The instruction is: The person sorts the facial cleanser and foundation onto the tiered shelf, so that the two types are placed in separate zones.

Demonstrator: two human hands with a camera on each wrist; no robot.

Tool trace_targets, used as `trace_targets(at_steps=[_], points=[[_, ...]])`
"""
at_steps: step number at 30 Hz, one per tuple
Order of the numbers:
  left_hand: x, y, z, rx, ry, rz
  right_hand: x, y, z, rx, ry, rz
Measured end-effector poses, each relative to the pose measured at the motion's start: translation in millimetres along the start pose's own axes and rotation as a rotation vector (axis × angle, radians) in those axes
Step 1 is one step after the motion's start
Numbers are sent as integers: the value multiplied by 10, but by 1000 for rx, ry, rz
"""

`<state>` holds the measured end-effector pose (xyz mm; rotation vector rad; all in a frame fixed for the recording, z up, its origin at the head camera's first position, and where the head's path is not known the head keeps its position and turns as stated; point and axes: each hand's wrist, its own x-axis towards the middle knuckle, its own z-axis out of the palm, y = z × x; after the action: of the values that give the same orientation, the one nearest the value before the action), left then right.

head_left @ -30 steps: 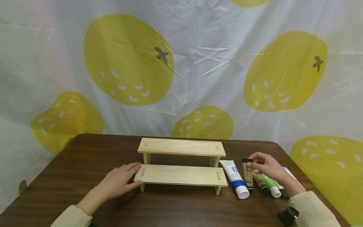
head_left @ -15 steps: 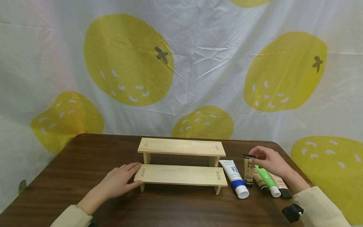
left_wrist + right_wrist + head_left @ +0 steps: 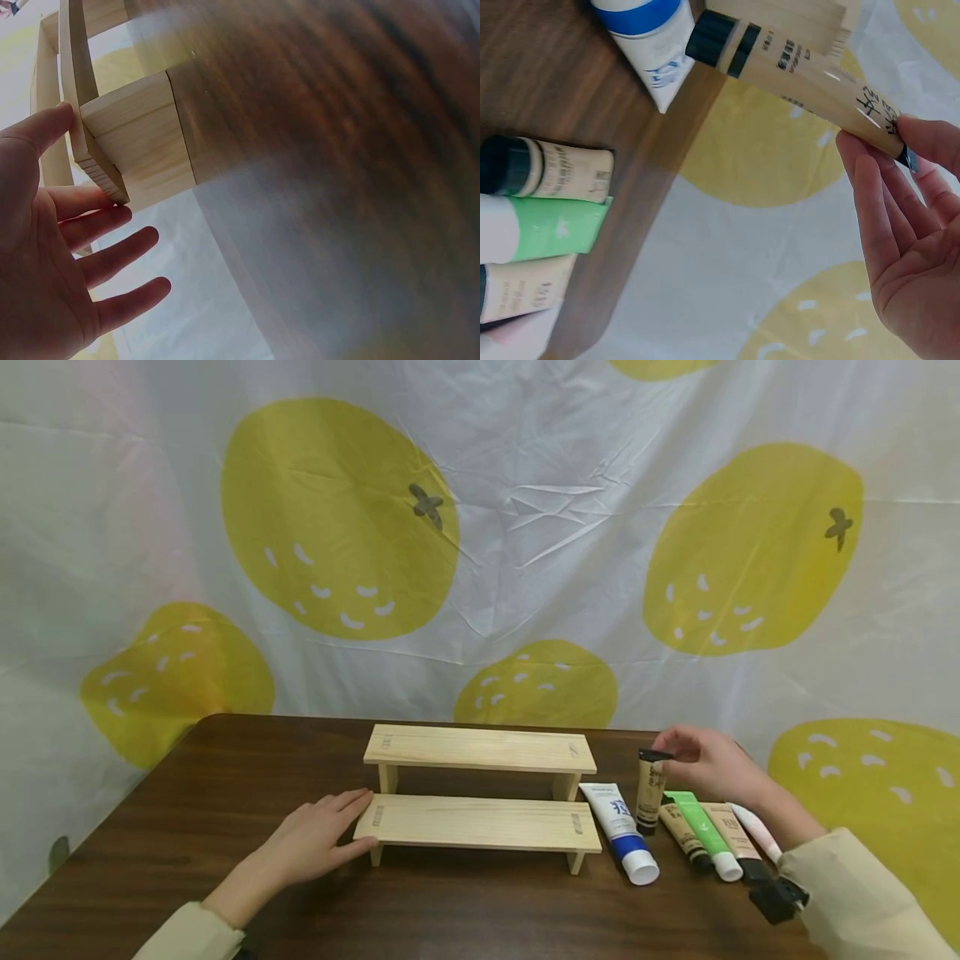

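Observation:
In the head view my right hand (image 3: pixel 716 768) pinches a beige cosmetic tube (image 3: pixel 649 793) by its flat black end. The tube hangs with its black cap down, clear of the other tubes; the right wrist view shows thumb and fingertips on its crimped end (image 3: pixel 905 155). At the left end of a two-step pale wooden stand (image 3: pixel 480 821), my left hand (image 3: pixel 318 839) rests with fingers extended. In the left wrist view its thumb and index finger touch the edges of the lower board (image 3: pixel 97 165), while the other fingers spread past it.
A white tube with a blue band (image 3: pixel 621 835) lies right of the stand. Farther right lie another beige tube (image 3: pixel 684 835), a green tube (image 3: pixel 705 831), a pinkish-beige tube (image 3: pixel 733 839) and a white tube (image 3: pixel 756 831). A lemon-print cloth (image 3: pixel 525 568) hangs behind the brown table (image 3: pixel 450 918).
My right hand has lifted the beige tube up and away from the row, tilting it closer to upright. More of the tubes beneath show now. My left hand has stayed put.

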<state>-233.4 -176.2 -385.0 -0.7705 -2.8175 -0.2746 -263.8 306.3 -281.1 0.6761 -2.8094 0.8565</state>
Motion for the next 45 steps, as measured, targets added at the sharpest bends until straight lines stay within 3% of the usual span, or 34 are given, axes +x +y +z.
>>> trace_targets(at_steps=[5, 14, 34, 45], points=[[2, 0, 3, 0, -2, -1, 51, -97, -63, 38, -38, -40], [-4, 5, -3, 0, -3, -2, 137, -333, -157, 74, -65, 15], [-9, -3, 1, -1, 10, 6, 482, -702, -229, 66, -51, -140], [-9, 6, -12, 0, 12, 14, 697, -906, -204, 62, -70, -178]])
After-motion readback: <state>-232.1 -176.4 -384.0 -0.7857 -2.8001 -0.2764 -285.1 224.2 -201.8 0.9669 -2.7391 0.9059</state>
